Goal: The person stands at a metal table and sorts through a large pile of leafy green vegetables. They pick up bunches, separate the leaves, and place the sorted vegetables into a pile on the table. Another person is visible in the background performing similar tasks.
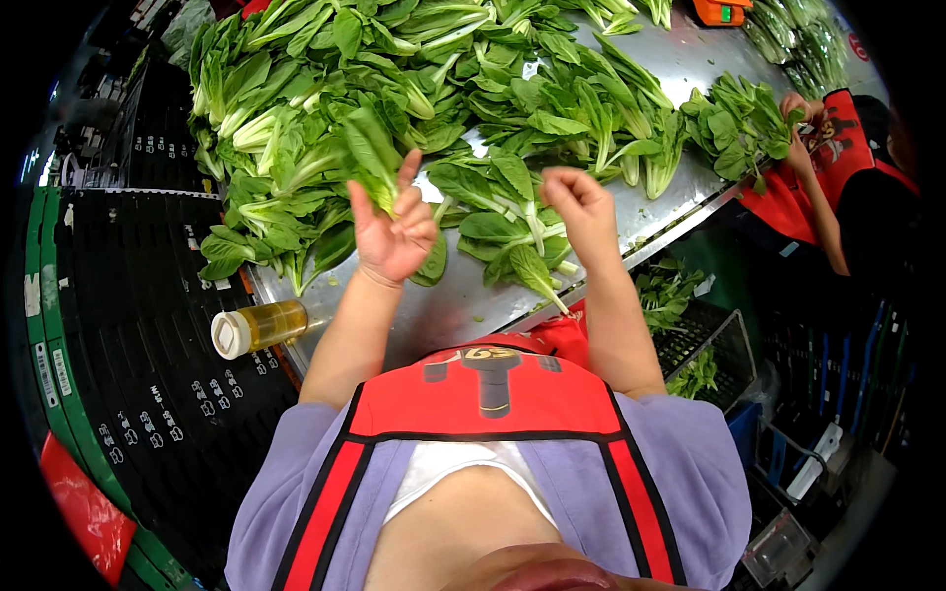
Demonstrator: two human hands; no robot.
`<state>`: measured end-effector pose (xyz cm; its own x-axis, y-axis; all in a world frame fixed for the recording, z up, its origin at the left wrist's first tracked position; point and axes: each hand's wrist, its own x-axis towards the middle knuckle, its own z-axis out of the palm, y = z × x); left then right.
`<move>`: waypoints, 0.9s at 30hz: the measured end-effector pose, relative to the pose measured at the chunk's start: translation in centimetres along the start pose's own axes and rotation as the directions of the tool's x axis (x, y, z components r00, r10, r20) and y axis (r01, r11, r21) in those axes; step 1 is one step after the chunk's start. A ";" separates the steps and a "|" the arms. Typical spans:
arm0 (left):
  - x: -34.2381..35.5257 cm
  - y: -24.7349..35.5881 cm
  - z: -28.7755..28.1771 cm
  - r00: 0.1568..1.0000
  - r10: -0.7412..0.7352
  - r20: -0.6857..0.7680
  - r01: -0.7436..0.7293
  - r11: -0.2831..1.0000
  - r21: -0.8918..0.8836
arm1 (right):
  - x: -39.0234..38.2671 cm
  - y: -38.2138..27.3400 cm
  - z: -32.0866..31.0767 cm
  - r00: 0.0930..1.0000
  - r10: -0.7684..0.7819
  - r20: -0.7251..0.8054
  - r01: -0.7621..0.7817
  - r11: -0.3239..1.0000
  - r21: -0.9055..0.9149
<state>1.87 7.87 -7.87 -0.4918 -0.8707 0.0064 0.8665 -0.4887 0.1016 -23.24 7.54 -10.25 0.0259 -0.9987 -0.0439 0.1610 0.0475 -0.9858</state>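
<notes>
My left hand [394,231] is raised over the steel table [345,315], index finger and thumb up, other fingers curled at a slightly blurred bok choy leaf [370,153] with a pale base. My right hand [576,207] has curled fingers; whether anything is inside is hidden. Just below and between my hands lie loose bok choy plants [512,236] with white stalks. A large heap of the same greens [286,148] covers the back and left of the table.
A jar of yellow liquid [258,328] lies at the left edge beside black stacked crates [148,325]. At right, a co-worker in a red apron [847,138] handles leafy greens [734,128]. An orange device [722,12] sits at the back; a black crate [705,355] stands below the table.
</notes>
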 end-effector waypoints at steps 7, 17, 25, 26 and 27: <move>-0.2 -0.9 -2.4 0.944 0.111 -0.311 0.057 0.872 0.485 | -7.0 2.5 -2.7 0.889 0.320 0.328 0.229 0.311 -0.923; 0.4 -1.9 -2.5 0.980 0.048 -0.194 0.014 0.952 0.306 | 1.6 2.3 -6.2 0.947 0.042 -0.319 -0.173 0.904 -0.392; 0.3 -3.3 -2.6 0.946 0.055 -0.321 0.077 0.920 0.383 | 5.6 5.1 -6.5 0.838 0.380 -0.392 -0.300 0.921 0.250; 0.2 -3.3 -2.7 0.946 0.057 -0.319 0.075 0.919 0.387 | 5.7 5.4 -6.4 0.811 0.402 -0.425 -0.305 0.911 0.278; 0.2 -3.3 -2.7 0.946 0.059 -0.318 0.074 0.917 0.392 | 5.8 5.7 -6.4 0.782 0.423 -0.457 -0.308 0.901 0.307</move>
<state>-0.84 9.15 -10.92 -0.3870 -0.8705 -0.3041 0.7248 -0.4910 0.4832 -28.45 1.85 -17.17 -0.3630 -0.7692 -0.5259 0.4395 0.3564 -0.8245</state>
